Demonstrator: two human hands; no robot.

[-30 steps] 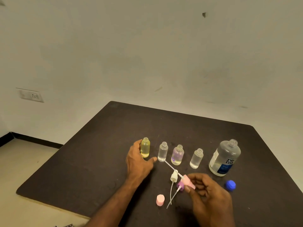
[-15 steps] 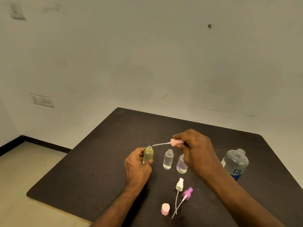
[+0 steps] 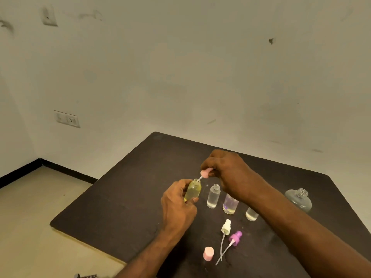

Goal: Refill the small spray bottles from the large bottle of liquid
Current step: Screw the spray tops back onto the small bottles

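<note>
Left hand [image 3: 178, 205] curled round a small yellow bottle [image 3: 193, 191], tilted, lifted at the table's [image 3: 120, 197] near-left part. Pale yellow liquid nearly to its shoulder, neck open. Right hand [image 3: 226, 173] pinching a pink spray head [image 3: 205, 173], thin dip tube entering the neck. Three clear small bottles [image 3: 213, 196] upright beside it, uncapped. Large clear bottle [image 3: 299, 199] well to the right, capless.
</note>
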